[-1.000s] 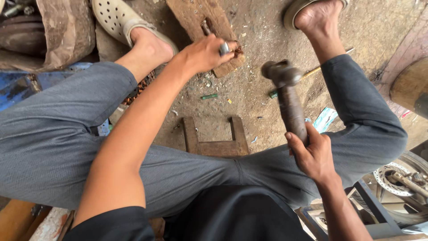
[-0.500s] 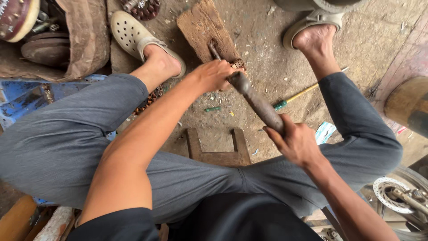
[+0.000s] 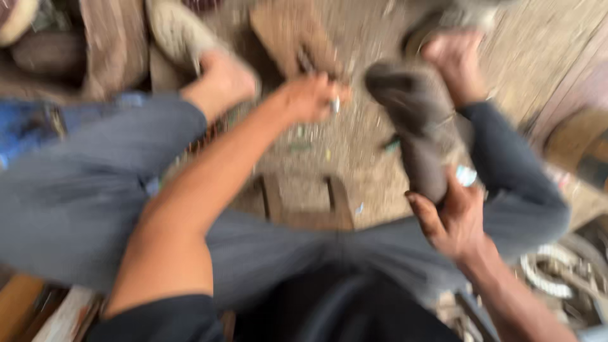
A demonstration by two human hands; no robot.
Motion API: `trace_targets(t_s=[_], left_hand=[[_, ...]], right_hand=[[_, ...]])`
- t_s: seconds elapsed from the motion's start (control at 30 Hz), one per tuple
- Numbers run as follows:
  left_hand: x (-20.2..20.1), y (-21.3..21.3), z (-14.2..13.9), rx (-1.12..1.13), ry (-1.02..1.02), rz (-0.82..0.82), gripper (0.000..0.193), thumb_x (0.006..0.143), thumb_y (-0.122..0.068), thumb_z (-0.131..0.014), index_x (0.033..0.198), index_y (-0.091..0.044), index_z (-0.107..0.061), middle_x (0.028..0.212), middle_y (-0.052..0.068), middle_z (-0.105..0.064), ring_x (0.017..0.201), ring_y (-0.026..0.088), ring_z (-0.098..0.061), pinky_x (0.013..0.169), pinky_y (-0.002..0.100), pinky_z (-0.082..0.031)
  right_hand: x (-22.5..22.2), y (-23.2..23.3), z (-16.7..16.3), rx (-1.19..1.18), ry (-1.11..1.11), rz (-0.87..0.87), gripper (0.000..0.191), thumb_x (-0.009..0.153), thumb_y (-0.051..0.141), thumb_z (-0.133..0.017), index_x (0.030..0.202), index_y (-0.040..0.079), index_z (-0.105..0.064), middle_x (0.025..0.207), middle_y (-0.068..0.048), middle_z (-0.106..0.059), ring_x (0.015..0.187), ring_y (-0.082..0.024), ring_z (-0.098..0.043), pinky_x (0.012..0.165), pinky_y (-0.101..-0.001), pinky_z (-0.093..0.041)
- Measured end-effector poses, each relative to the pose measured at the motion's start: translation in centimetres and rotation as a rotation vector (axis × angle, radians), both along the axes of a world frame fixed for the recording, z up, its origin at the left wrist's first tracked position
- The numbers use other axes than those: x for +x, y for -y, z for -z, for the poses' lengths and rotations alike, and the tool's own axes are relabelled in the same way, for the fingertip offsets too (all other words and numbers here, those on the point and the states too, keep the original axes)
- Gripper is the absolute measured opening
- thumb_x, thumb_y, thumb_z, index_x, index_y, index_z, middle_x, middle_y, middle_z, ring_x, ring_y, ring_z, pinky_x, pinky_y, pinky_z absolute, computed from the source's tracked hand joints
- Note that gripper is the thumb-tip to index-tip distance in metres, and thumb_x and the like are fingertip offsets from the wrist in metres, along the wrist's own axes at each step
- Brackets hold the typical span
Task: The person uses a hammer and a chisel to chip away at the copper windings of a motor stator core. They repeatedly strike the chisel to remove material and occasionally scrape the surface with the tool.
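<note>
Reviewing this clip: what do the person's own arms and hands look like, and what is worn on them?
Both arms are bare from the upper arm down, with short dark sleeves at the shoulders. The left hand and right hand wear no gloves. The frame is motion-blurred, so rings or marks cannot be made out.

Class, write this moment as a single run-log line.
left hand: pinches small metal piece on wooden block | right hand: grips raised hammer | view: blurred
</note>
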State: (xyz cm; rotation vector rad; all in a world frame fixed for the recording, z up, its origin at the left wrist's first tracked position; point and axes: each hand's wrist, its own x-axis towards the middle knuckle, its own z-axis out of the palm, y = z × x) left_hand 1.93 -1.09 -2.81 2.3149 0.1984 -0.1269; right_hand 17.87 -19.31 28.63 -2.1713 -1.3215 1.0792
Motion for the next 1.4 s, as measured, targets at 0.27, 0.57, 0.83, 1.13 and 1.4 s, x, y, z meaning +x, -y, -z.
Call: trace_targets(t_s=[0.27,0.57,0.83,1.13,1.4], left_hand=[[1.3,-0.6,-1.2,0.044,-0.14,-0.005,0.037,0.101,-0.039,-0.058,0.137,-0.029,-0.056,0.107,0.017,-0.065,0.086,0.033,-0.068,0.078,0.045,-0.058],[0.0,-0.6,-2.8,-0.089,-0.105,-0.085,0.048,0.093,-0.035,-0.062,0.139,-0.024,-0.064,0.086,0.02,-0.07,0.077,0.037,-0.069,0.072,0.05,-0.058],[-0.4,-1.4,-3.0,-0.118,-0.144,-0.203,0.025,0.095,-0.029,-0.07,0.102,-0.006,-0.074,0.075,0.019,-0.068,0.07,0.032,-0.068,0.07,0.045,-0.059],[1.3,-3.2,-3.0,-0.369,-0.338,-0.37,0.029,0.093,-0.03,-0.07,0.085,-0.001,-0.071,0.074,0.011,-0.068,0.073,0.025,-0.068,0.074,0.045,-0.055],[1.2,-4.6,-2.0,-0.551,-0.27,-0.44,0.022,0.08,-0.03,-0.078,0.089,-0.01,-0.08,0.084,0.007,-0.077,0.082,0.021,-0.073,0.08,0.037,-0.056]], right_hand=[[-0.5,1.0,1.9,-0.423,0.25,-0.15,0.038,0.089,0.038,-0.074,0.11,0.007,-0.066,0.063,-0.022,-0.067,0.063,-0.044,-0.069,0.057,-0.0504,-0.052],[-0.2,3.0,4.3,-0.216,0.154,-0.022,0.036,0.098,0.036,-0.069,0.105,0.001,-0.065,0.068,-0.018,-0.065,0.064,-0.034,-0.066,0.06,-0.0439,-0.051],[2.0,5.1,1.3,-0.24,-0.039,0.341,0.035,0.1,0.034,-0.06,0.096,-0.001,-0.064,0.066,-0.008,-0.069,0.058,-0.015,-0.066,0.054,-0.0321,-0.052],[0.0,11.3,1.5,-0.236,-0.329,0.706,0.036,0.103,0.034,-0.057,0.098,-0.003,-0.058,0.067,-0.01,-0.064,0.054,-0.016,-0.061,0.052,-0.0301,-0.05],[-0.9,14.5,1.6,-0.192,-0.416,0.908,0.034,0.104,0.032,-0.056,0.102,-0.002,-0.058,0.068,-0.01,-0.062,0.053,-0.016,-0.058,0.05,-0.0295,-0.047]])
